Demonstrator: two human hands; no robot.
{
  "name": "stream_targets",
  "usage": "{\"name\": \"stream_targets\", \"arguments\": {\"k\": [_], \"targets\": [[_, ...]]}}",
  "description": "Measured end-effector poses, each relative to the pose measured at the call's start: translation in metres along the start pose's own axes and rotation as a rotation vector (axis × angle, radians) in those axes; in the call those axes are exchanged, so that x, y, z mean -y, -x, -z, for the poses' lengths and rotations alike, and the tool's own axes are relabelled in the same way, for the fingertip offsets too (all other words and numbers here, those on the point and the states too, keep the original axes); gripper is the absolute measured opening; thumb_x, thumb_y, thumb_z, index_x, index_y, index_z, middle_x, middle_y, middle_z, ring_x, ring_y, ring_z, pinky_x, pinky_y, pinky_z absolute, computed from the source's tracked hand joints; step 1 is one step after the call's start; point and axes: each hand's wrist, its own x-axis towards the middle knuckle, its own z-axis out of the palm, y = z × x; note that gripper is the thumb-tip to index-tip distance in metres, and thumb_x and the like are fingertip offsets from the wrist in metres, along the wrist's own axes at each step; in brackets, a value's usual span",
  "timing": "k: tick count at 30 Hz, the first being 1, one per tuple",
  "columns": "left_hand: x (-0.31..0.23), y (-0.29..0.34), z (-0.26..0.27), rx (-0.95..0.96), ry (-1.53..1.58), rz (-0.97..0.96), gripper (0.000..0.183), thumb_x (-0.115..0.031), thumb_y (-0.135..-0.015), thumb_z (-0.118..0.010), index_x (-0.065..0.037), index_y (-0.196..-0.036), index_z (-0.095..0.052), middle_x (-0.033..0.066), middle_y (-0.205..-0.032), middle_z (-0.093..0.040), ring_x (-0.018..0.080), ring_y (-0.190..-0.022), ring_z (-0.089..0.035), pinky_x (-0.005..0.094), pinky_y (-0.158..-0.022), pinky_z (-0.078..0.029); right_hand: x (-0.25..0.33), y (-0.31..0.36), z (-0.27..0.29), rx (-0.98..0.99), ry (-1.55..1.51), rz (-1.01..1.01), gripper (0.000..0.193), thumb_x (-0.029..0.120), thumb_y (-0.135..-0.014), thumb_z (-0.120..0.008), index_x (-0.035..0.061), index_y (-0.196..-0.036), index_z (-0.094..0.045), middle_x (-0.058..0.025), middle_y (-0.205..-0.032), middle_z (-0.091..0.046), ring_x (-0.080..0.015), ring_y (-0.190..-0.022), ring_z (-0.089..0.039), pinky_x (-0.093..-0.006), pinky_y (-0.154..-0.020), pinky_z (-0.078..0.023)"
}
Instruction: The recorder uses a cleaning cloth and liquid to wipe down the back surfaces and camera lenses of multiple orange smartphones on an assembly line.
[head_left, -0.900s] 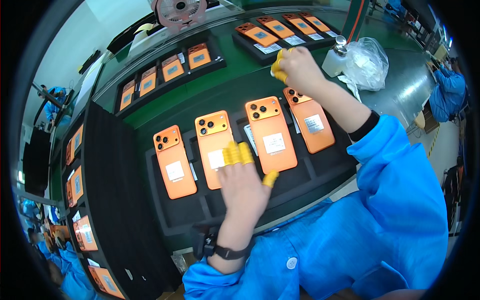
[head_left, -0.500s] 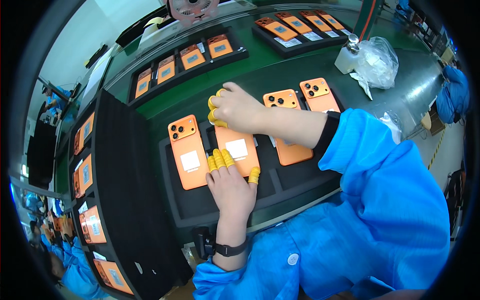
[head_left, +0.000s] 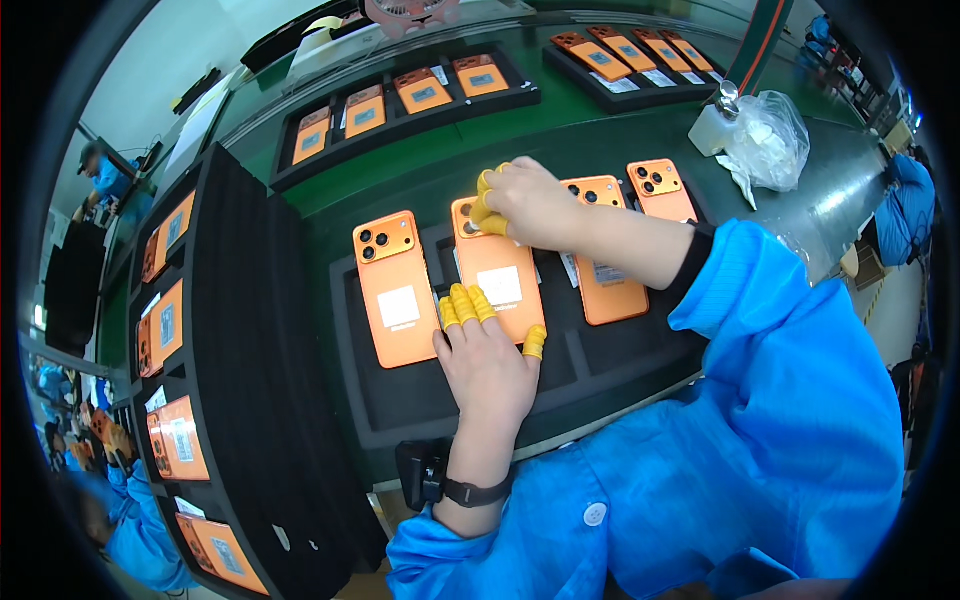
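Observation:
My left hand (head_left: pixel 487 375), yellow cots on its fingers, grips the lower part of an orange smartphone (head_left: pixel 527 316), fingers at its left edge and thumb at its lower right. The phone lies back up, a white square label on it. Over its camera end is my right hand (head_left: pixel 528 205), fingers in yellow cots curled together; what they pinch, if anything, is hidden. To the left lies another orange smartphone (head_left: pixel 393 290) with a similar label. Two more, a third phone (head_left: pixel 612 290) and a far-right phone (head_left: pixel 660 190), lie partly behind my right arm.
The phones rest in a black foam tray (head_left: pixel 400 425). At left rises a stack of black foam trays (head_left: pixel 265 390) with phones on top. Further phone trays (head_left: pixel 400 122) stand at the back. A pump bottle (head_left: pixel 712 128) and a clear plastic bag (head_left: pixel 770 145) sit at back right.
My right hand has shifted rightward across the phone's camera end, uncovering its left camera corner. My left hand keeps its hold. The whole view has shifted slightly.

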Motion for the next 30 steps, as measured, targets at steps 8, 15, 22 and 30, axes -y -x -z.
{"name": "stream_targets", "arguments": {"k": [8,15,22,30], "targets": [[-0.001,0.000,0.003,0.003,0.007,0.015,0.055,-0.037,-0.073,-0.061,0.006,-0.105,-0.050,0.0230,-0.115,-0.044,0.0334,-0.113,-0.038,0.0552,-0.097,-0.019,-0.002,-0.024,0.017,-0.151,-0.039,0.086,0.012,0.020,-0.068,-0.063,0.0113,-0.075,-0.066,-0.0036,-0.075,-0.055,-0.0205,-0.072,-0.054,-0.0332,-0.070,-0.038],[0.001,0.003,-0.001,-0.026,0.030,0.016,0.055,-0.038,-0.074,-0.059,0.006,-0.106,-0.050,0.0232,-0.116,-0.044,0.0336,-0.112,-0.039,0.0543,-0.098,-0.018,-0.005,-0.021,0.007,0.027,0.168,0.015,0.011,0.020,-0.068,-0.059,0.0135,-0.073,-0.067,-0.0037,-0.077,-0.058,-0.0197,-0.072,-0.057,-0.0325,-0.067,-0.041],[0.004,0.000,0.008,0.119,0.034,0.027,0.066,-0.041,-0.079,-0.053,0.011,-0.117,-0.039,0.0249,-0.123,-0.038,0.0338,-0.117,-0.033,0.0504,-0.099,-0.019,-0.007,-0.011,0.008,-0.150,0.020,0.103,0.011,0.015,-0.066,-0.063,0.0082,-0.073,-0.067,-0.0075,-0.070,-0.055,-0.0220,-0.065,-0.055,-0.0336,-0.063,-0.042],[0.009,0.001,0.007,0.078,0.065,0.042,0.068,-0.041,-0.077,-0.054,0.009,-0.119,-0.039,0.0234,-0.125,-0.038,0.0339,-0.119,-0.033,0.0507,-0.098,-0.021,0.003,-0.035,0.030,-0.102,0.150,0.081,0.007,0.017,-0.070,-0.063,0.0114,-0.072,-0.066,-0.0049,-0.072,-0.054,-0.0195,-0.070,-0.054,-0.0312,-0.069,-0.041]]}}
